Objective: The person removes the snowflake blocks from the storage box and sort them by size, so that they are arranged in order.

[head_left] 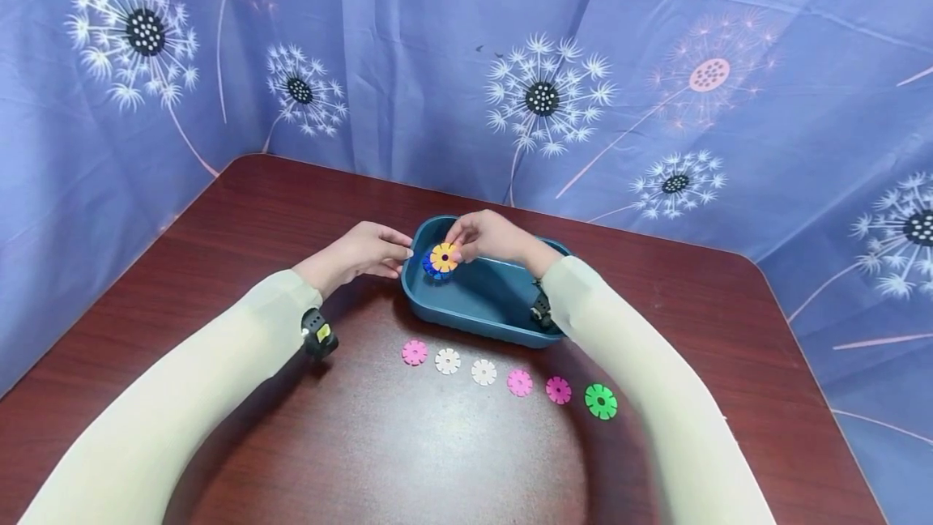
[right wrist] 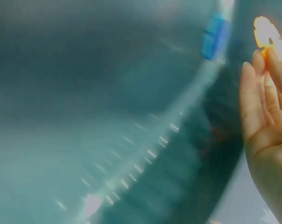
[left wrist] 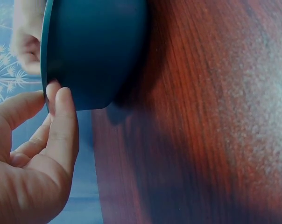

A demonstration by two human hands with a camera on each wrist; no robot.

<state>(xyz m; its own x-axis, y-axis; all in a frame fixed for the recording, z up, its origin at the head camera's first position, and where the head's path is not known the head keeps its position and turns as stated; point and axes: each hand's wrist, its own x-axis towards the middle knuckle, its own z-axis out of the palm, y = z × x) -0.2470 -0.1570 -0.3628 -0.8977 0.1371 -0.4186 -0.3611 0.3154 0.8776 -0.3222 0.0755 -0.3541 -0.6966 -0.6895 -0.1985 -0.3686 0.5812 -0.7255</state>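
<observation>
A teal plastic bin (head_left: 481,322) stands on the table. My left hand (head_left: 368,252) holds its left end by the rim, thumb and fingertips at the edge in the left wrist view. Over the left part of the bin, my right hand (head_left: 490,235) pinches a yellow notched flower disc (head_left: 441,258) between thumb and fingers. Partly behind that disc, a blue notched disc (head_left: 437,272) is inside the bin; the right wrist view shows it blurred against the wall. The right forearm covers the bin's right end.
In front of the bin lies a slanting row of notched discs: a pink disc (head_left: 415,352), two white ones, two more pink ones, and a green disc (head_left: 601,401) at the right. A blue dandelion-print cloth (head_left: 430,87) hangs behind the brown table (head_left: 350,444).
</observation>
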